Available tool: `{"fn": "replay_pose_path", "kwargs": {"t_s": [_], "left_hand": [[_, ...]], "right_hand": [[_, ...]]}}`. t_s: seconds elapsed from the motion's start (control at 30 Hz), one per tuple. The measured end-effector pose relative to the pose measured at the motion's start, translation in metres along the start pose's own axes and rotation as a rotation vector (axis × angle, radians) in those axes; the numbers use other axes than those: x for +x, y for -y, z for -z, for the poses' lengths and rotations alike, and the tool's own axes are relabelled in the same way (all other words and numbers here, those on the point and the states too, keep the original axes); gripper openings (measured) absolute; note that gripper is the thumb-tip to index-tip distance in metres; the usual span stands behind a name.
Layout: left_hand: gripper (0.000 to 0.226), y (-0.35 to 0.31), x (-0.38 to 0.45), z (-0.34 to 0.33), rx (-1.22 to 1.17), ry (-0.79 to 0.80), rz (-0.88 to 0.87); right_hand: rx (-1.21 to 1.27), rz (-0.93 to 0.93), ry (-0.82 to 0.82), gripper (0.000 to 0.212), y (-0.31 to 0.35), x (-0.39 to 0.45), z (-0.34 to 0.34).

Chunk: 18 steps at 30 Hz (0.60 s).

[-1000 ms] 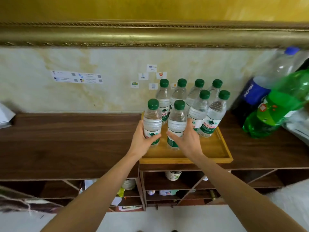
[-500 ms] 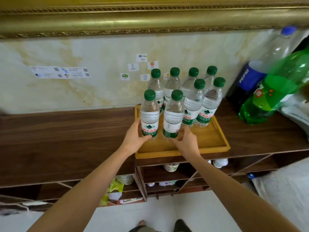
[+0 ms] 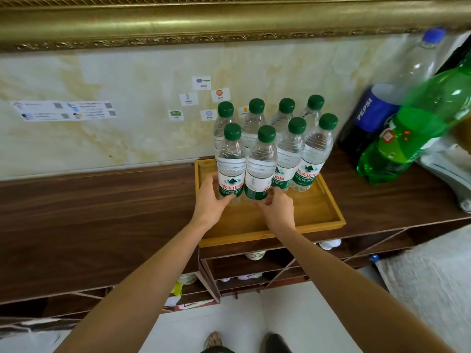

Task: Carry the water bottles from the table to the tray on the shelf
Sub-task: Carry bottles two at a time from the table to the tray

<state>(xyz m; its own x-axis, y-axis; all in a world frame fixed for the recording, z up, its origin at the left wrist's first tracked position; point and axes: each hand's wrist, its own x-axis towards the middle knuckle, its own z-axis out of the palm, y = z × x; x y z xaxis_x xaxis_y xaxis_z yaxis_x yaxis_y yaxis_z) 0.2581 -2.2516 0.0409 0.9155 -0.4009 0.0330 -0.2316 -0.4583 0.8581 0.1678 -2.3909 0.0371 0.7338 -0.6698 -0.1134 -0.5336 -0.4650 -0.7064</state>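
Observation:
Several clear water bottles with green caps stand upright in a wooden tray on the dark wooden shelf. My left hand grips the base of the front left bottle, thumb across its green label. My right hand holds the base of the bottle beside it, fingers curled at its foot. Both bottles stand on the tray floor, pressed against the row behind.
A large Pepsi bottle and a large green soda bottle stand on the shelf to the right of the tray. Small picture labels are stuck on the marble wall. Open cubbies with small items lie below the shelf. My feet show on the white floor.
Both hands pushed the two front bottles back against the others in the tray and slid down to their bases. The view tilted down and drew slightly back.

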Motion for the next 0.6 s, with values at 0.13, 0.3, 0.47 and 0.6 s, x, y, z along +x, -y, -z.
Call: {"fn": "replay_pose_path", "kwargs": {"t_s": [0.13,0.3,0.47,0.6], "left_hand": [[0.067,-0.001,0.007,-0.008,0.008,-0.042,0.002],[0.066,-0.004,0.011,-0.010,0.004,-0.065,0.016],[0.067,-0.005,0.012,-0.009,0.012,-0.049,0.014],[0.068,-0.005,0.011,-0.009,0.014,-0.048,0.025]], "right_hand": [[-0.169,0.045,0.036,0.035,0.005,0.008,0.000],[-0.437,0.127,0.055,0.036,0.013,0.014,0.001],[-0.476,0.130,0.056,0.036,0.013,0.017,0.000],[-0.457,0.122,0.052,0.035,0.011,0.018,0.001]]}}
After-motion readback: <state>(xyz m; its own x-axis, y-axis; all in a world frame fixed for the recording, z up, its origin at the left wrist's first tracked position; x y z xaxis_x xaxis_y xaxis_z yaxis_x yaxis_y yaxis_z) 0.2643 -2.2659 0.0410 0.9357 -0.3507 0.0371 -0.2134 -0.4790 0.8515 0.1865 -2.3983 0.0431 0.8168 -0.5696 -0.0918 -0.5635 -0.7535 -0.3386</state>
